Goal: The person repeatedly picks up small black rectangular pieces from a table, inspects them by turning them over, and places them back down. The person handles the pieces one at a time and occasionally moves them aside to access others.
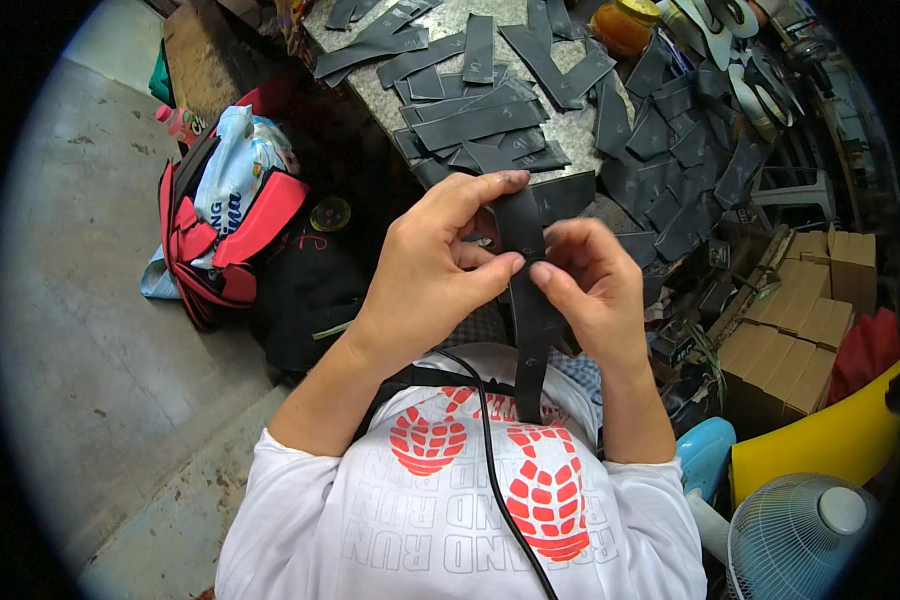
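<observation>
Between both hands — left hand (425, 275), right hand (590, 280) — pinched: long, flat, matte-black rubber strip (532, 340).

White short-sleeved shirt (440, 520) with grey lettering, red-orange brick-pattern prints, and a thin black cable (492, 470) down the chest.

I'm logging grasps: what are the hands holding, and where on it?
Both hands, left and right, pinch a dark strip near its upper end.

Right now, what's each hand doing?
Left hand: closed, pinching the dark strip near its top.
Right hand: closed, pinching the same dark strip.
</observation>
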